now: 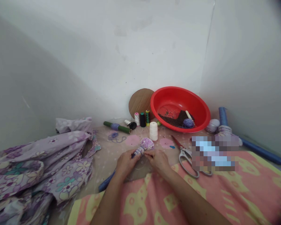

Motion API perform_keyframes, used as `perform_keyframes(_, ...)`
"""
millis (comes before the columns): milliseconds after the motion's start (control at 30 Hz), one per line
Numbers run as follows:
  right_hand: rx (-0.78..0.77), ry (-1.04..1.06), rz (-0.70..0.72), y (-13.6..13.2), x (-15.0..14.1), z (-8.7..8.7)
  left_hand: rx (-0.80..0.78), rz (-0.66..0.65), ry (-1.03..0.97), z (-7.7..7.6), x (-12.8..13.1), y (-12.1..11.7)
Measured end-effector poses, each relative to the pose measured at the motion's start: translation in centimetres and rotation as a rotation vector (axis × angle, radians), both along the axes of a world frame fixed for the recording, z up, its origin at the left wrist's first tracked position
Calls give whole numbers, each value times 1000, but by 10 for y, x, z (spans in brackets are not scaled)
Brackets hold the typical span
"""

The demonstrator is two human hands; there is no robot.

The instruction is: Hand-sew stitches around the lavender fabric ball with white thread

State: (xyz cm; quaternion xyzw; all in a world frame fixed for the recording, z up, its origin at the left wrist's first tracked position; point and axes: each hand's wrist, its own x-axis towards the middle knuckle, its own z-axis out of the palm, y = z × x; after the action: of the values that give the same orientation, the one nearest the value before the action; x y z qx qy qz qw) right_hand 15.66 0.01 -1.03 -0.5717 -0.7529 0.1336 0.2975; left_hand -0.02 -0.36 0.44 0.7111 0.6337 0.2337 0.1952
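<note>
My left hand (125, 162) is closed around a blue stick (107, 183) whose far end carries a purple floral fabric ball (147, 143), bound below with whitish wrapping. My right hand (159, 160) pinches at the wrapped neck just under the ball, fingers pressed together. Both hands rest low over a pale patterned cloth (107, 156), above the pink and yellow fabric (201, 190) on my lap.
Purple floral cloth (46, 168) is heaped at the left. Scissors (186, 156) lie right of my hands. A white thread spool (153, 131), several smaller spools (142, 119), a green roll (117, 127), a cardboard disc (140, 101) and a red basin (180, 107) stand by the wall. Blue sticks (262, 151) lie far right.
</note>
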Motion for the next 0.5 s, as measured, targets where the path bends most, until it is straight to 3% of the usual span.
perform_keyframes(500,-14,32,58,-1,-2,1,16,-43,-1,-2,-2,3)
